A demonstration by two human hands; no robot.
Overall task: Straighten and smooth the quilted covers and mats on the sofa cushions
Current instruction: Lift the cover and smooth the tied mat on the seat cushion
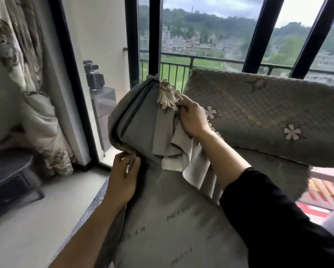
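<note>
Gripping the quilted cover (139, 120) by its fringe, right hand (193, 117) — left hand (123, 176) pinches the lower edge.

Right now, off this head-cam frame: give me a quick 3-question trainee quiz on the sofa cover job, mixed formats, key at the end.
1. What is the left hand doing?
A) pinching the lower edge of the upturned grey cushion
B) resting flat on the floor
C) holding a curtain
2. True or false: the right hand lies open on the flowered back cushion.
3. Fill in: the flowered back cushion stands on the person's ____ side of the upturned grey cushion.

Key: 1 A. 2 False: it grips the bunched cover fabric by the tassel fringe. 3 right.
</note>
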